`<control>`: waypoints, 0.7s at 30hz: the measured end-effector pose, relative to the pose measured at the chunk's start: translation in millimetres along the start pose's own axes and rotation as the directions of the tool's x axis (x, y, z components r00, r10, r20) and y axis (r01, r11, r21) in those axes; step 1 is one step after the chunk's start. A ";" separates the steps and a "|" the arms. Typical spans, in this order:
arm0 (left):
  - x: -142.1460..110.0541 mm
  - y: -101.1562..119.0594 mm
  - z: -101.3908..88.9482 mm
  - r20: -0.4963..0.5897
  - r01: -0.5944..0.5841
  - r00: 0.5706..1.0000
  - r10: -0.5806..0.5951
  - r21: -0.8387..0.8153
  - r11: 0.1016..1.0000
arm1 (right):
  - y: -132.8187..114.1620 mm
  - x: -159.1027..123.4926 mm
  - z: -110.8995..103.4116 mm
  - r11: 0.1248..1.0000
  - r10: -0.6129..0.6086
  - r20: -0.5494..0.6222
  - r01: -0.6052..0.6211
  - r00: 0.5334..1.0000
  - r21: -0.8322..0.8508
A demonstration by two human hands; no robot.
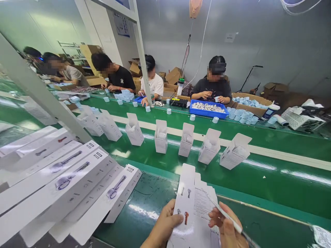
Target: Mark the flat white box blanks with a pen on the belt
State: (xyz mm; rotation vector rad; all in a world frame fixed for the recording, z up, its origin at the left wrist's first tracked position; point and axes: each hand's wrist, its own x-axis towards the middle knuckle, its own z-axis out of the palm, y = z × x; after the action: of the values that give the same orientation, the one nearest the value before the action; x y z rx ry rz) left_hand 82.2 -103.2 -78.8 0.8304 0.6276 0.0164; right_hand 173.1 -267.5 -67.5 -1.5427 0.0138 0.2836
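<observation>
My left hand (162, 227) grips the left edge of a flat, unfolded white product carton (190, 203) printed with small device pictures and text. My right hand (226, 229) holds the same carton from the right, and a thin white pen-like stick (227, 217) lies across its fingers. Both hands sit low at the near edge of the green bench. A stack of the same flat white cartons (64, 182) lies fanned out to my left.
A green conveyor belt (271, 165) carries a row of several opened upright white boxes (186, 139). Across it sit several seated people, a blue tray of white parts (208, 108), light-blue cups (243, 117) and cardboard boxes. A white frame post (38, 93) slants at left.
</observation>
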 end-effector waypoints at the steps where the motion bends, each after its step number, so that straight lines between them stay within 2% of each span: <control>1: -2.3 1.6 1.7 -0.012 -0.002 1.000 0.001 -0.008 1.000 | -4.4 4.3 6.8 0.991 0.072 0.042 -0.076 0.997 0.108; 3: -6.1 2.2 4.9 -0.040 -0.020 0.999 0.019 -0.026 0.999 | -3.4 12.7 19.1 0.969 0.128 0.143 -0.154 0.981 0.193; 5: -8.4 -0.8 6.9 -0.063 -0.053 0.997 0.050 -0.049 0.997 | 6.6 19.2 25.9 0.978 0.125 0.207 -0.155 0.970 0.136; 9: -7.9 -10.7 6.0 -0.090 -0.080 0.993 0.074 -0.061 0.995 | 24.0 23.2 25.8 0.990 0.136 0.289 -0.141 0.947 -0.005; 11: -6.5 -14.4 4.2 -0.094 -0.072 0.993 0.065 -0.072 0.995 | 23.0 20.7 26.5 0.993 0.092 0.270 -0.067 0.959 -0.100; 15: -4.4 -18.5 1.3 -0.095 -0.073 0.993 0.064 -0.102 0.992 | 11.6 11.1 35.8 0.953 -0.070 0.127 0.103 0.989 -0.283; 21: -4.8 -20.3 1.6 -0.098 -0.093 0.992 0.083 -0.103 0.990 | 8.8 4.9 43.8 0.916 -0.048 0.137 0.098 0.989 -0.388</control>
State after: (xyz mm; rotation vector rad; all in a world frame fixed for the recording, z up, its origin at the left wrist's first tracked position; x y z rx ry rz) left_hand 74.6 -119.3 -89.6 0.7561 0.6718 0.1690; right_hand 168.8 -223.5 -75.5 -1.9191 -0.2118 0.3369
